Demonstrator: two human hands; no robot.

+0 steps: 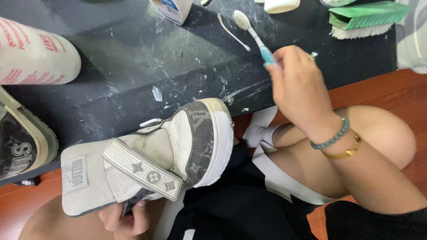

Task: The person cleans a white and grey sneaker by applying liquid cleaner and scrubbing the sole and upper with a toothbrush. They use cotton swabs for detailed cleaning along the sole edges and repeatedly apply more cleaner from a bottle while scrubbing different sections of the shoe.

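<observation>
We hold a sneaker (151, 155) and a toothbrush (253, 31) over the lap, at the edge of the dark worktop (133, 58).

Our left hand (126, 220) has its fingers curled shut on the sneaker's underside, toe toward the worktop; our right hand (296, 86) has its fingers closed round the toothbrush handle, bristles raised above the worktop, well apart from the sneaker. The white toe band looks fairly clean, while the mesh and grey panels seem dingy, so we judge most scrubbing remains. A green brush (362, 20) lies nearby.
</observation>
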